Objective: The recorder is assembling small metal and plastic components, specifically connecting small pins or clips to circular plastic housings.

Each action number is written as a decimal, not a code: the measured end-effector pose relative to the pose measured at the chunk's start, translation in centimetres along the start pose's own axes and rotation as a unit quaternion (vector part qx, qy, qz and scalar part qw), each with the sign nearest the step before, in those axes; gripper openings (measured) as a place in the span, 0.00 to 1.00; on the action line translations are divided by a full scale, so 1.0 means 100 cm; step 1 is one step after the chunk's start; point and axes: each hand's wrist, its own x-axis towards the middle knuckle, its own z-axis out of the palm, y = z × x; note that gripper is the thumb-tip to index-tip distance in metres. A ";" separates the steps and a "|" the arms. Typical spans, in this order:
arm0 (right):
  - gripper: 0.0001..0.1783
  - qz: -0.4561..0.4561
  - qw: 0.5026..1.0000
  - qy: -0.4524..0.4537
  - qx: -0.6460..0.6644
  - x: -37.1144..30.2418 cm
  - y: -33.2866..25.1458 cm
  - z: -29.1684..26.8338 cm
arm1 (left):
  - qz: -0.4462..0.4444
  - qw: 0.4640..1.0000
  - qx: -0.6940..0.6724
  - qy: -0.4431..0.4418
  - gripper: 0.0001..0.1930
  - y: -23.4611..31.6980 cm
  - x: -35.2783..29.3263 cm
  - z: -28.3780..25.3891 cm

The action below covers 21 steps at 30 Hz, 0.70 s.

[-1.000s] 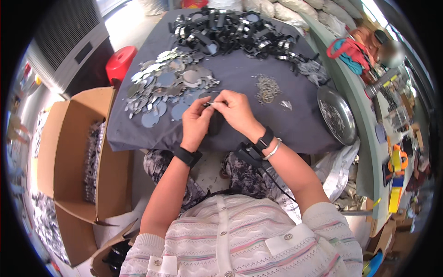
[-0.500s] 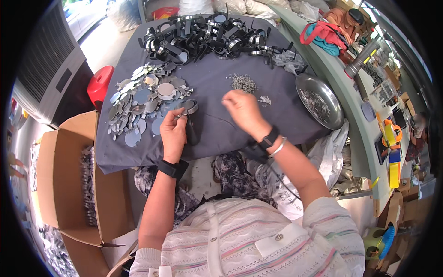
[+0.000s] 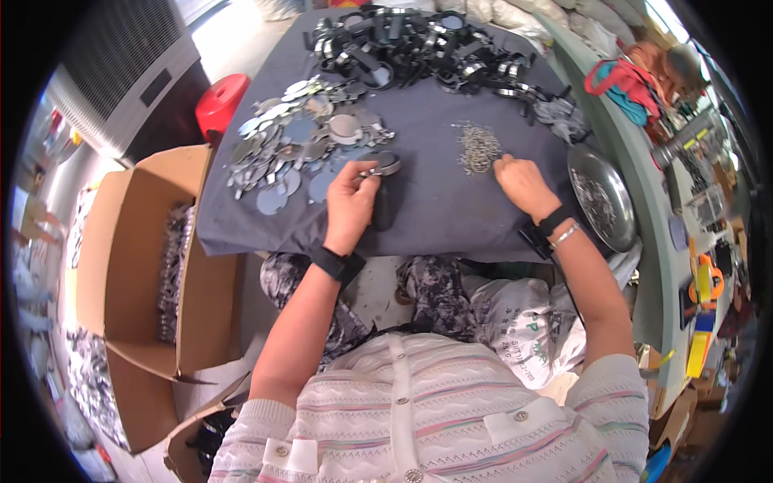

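My left hand (image 3: 351,211) is closed on a round part with a shiny metal band and a dark flat top (image 3: 388,163); its black strip-like handle hangs down beside my fingers. Over the table's right half, my right hand (image 3: 525,187) has its fingertips pinched together on the cloth. They touch the area at the right edge of a pile of small metal fittings (image 3: 480,150); whatever they pinch is hidden. Just left of my left hand spread many loose flat metal discs (image 3: 299,130).
Similar black-and-metal parts (image 3: 403,48) heap along the table's far side. A steel bowl of small metal pieces (image 3: 604,197) stands at the right edge. Left of the table are an open cardboard box (image 3: 121,258), a red stool (image 3: 220,105) and a large grey vented machine (image 3: 121,72).
My right hand has moved right and down to the cloth at the fittings pile's right side. My left hand keeps hold of the round part. The whole view has shifted.
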 end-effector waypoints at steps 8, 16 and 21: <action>0.02 0.115 0.991 0.029 0.055 0.005 -0.012 0.000 | 0.011 0.999 0.029 0.030 0.08 0.002 -0.001 0.001; 0.05 0.212 0.730 0.007 0.650 0.049 -0.093 -0.044 | 0.006 0.999 0.030 0.035 0.07 0.002 0.000 0.003; 0.05 0.198 0.640 0.054 0.740 0.077 -0.132 -0.031 | 0.011 0.999 0.037 0.032 0.07 0.003 0.001 0.003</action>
